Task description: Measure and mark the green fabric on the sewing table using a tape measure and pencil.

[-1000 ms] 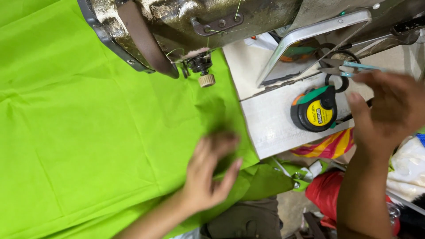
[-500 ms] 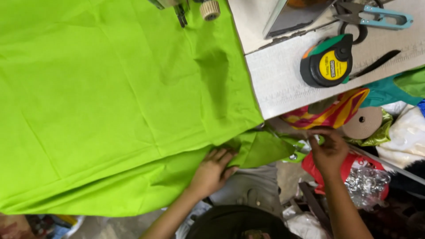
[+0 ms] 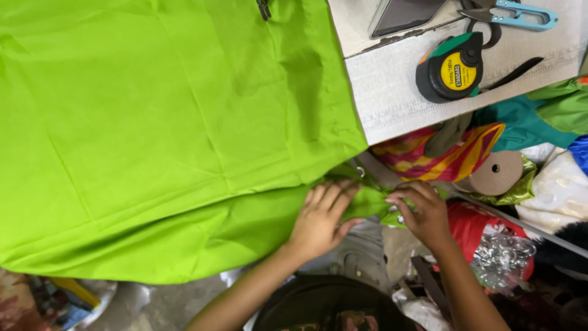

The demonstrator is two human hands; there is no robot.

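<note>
Closest to me, my left hand (image 3: 320, 219) lies flat and open, fingers spread, pressing the near edge of the green fabric (image 3: 165, 135). Just beside it, my right hand (image 3: 422, 213) pinches a bunched corner of the same fabric between curled fingers. The fabric spreads wide from that corner across the left of my view, wrinkled, hanging over the table's near edge. Just beyond my right hand I see a striped red-and-yellow cloth (image 3: 447, 156) and a brown cardboard spool (image 3: 496, 173). Farther off, on the white table (image 3: 392, 92), sit a tape measure (image 3: 450, 67) and blue-handled snips (image 3: 514, 15).
</note>
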